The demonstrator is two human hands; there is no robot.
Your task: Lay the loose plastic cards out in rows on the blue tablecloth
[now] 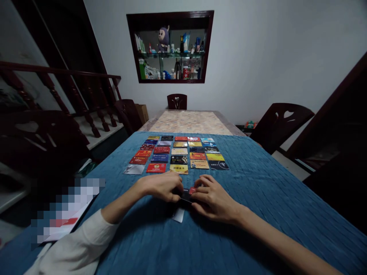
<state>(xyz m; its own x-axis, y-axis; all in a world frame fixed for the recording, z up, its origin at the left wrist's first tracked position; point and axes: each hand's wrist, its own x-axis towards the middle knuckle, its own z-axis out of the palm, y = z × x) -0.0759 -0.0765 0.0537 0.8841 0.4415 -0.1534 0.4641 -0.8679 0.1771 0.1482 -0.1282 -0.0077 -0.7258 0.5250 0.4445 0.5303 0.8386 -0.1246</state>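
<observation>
Close in front of me, a black card (186, 196) is pinched at its left edge by my left hand (164, 186), thumb and fingers closed. My right hand (213, 200) grips the same card from the right with bent fingers. Part of a red patch shows by the right fingertips; whether it belongs to another card I cannot tell. Below them a pale silvery card (179, 215) lies on the cloth, partly in shadow. Beyond my hands, several cards in rows lie flat, among them a yellow card (179, 169), a red card (156, 168) and a black card (218, 165).
A blue cloth (258, 198) covers the near table, with a bare patterned tabletop (186, 121) beyond. At the left edge lies a partly pixelated flat white item (61, 229). Dark wooden chairs stand around the table, one chair (279, 124) at the right.
</observation>
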